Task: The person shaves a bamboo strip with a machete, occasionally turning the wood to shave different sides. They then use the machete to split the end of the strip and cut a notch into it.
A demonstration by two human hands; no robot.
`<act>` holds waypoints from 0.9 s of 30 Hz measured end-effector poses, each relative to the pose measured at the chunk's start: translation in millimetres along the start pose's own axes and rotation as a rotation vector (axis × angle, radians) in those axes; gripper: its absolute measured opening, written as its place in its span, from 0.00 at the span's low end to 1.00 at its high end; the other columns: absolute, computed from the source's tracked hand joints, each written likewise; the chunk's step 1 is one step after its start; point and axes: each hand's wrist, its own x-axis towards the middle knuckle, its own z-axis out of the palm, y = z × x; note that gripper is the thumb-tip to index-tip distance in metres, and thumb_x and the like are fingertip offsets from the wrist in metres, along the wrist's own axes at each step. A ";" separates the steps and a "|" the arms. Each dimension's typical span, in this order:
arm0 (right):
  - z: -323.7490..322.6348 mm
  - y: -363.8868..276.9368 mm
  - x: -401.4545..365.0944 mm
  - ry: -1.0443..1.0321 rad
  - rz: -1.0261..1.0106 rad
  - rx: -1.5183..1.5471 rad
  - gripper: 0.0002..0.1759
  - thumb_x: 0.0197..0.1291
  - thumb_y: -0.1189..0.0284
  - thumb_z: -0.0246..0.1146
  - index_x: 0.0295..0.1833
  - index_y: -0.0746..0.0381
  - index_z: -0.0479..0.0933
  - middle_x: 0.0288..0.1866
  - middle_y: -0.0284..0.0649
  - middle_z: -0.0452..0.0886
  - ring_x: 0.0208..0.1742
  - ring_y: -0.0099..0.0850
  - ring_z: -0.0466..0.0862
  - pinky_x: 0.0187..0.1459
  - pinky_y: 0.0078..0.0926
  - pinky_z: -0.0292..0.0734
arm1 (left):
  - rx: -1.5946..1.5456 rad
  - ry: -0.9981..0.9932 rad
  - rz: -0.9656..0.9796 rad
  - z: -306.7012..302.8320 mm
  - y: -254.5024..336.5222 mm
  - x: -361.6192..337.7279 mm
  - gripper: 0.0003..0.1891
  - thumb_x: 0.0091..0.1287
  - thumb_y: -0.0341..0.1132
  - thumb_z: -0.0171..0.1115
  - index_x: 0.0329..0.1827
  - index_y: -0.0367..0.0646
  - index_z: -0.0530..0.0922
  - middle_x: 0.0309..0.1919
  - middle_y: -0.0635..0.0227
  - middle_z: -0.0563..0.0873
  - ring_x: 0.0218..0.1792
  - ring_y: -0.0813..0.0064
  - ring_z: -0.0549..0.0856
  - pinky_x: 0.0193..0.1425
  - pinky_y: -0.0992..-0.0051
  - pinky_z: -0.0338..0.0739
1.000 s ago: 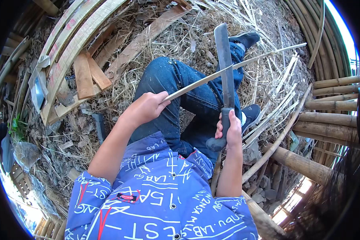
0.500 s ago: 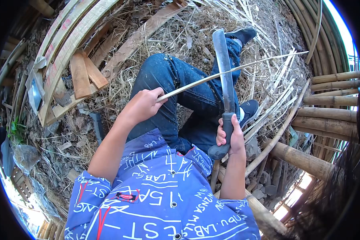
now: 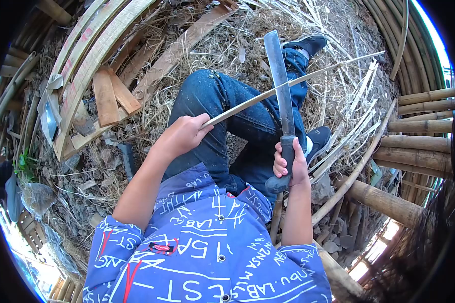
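My left hand [image 3: 188, 134] is closed round the near end of a thin bamboo strip [image 3: 250, 101]. From there the strip slants up to the right, over my bent knee and past my lower leg. My right hand [image 3: 291, 164] grips the dark handle [image 3: 287, 151] of a machete [image 3: 276, 65], its long blade pointing up and leaning slightly left. Blade and strip cross about midway along the blade, where the blade lies over the strip in this view. My fingers hide part of the handle.
Shavings [image 3: 222, 45] litter the ground around my legs. Sawn boards [image 3: 106, 96] lie at upper left, and a second dark handle [image 3: 127, 160] rests by my left forearm. Split strips [image 3: 356, 132] lie right of my feet. Bamboo poles [image 3: 419, 144] line the right side.
The machete has shifted slightly up and left, its blade leaning a little more. The strip's far end sits higher and farther left. Both hands keep their hold.
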 end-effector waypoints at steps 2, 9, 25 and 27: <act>-2.0 2.6 0.9 0.013 0.001 -0.002 0.32 0.71 0.38 0.45 0.42 0.60 0.67 0.17 0.30 0.67 0.11 0.21 0.68 0.18 0.23 0.70 | -0.009 -0.006 -0.007 0.0 0.1 -0.2 0.10 0.71 0.35 0.61 0.38 0.36 0.76 0.26 0.44 0.80 0.33 0.41 0.81 0.32 0.55 0.73; -12.9 7.9 11.7 -0.091 -0.008 0.069 0.33 0.71 0.37 0.45 0.43 0.60 0.66 0.17 0.30 0.67 0.11 0.21 0.68 0.18 0.23 0.69 | -0.030 -0.002 0.006 -0.8 0.2 1.2 0.11 0.71 0.35 0.61 0.36 0.35 0.74 0.25 0.44 0.79 0.32 0.40 0.80 0.32 0.55 0.72; 12.3 -23.2 -19.9 0.222 0.004 -0.423 0.30 0.72 0.42 0.49 0.41 0.61 0.70 0.18 0.32 0.69 0.12 0.21 0.68 0.19 0.24 0.71 | 0.046 0.004 -0.004 2.6 2.2 -1.0 0.10 0.71 0.35 0.61 0.37 0.37 0.74 0.26 0.44 0.80 0.33 0.41 0.82 0.33 0.53 0.73; 7.1 -24.5 -23.5 0.217 0.028 -0.421 0.30 0.72 0.41 0.48 0.41 0.61 0.69 0.17 0.31 0.68 0.11 0.21 0.67 0.18 0.23 0.71 | 0.064 -0.006 -0.006 1.8 2.4 -2.3 0.09 0.70 0.35 0.61 0.38 0.38 0.75 0.25 0.45 0.81 0.32 0.41 0.82 0.32 0.53 0.74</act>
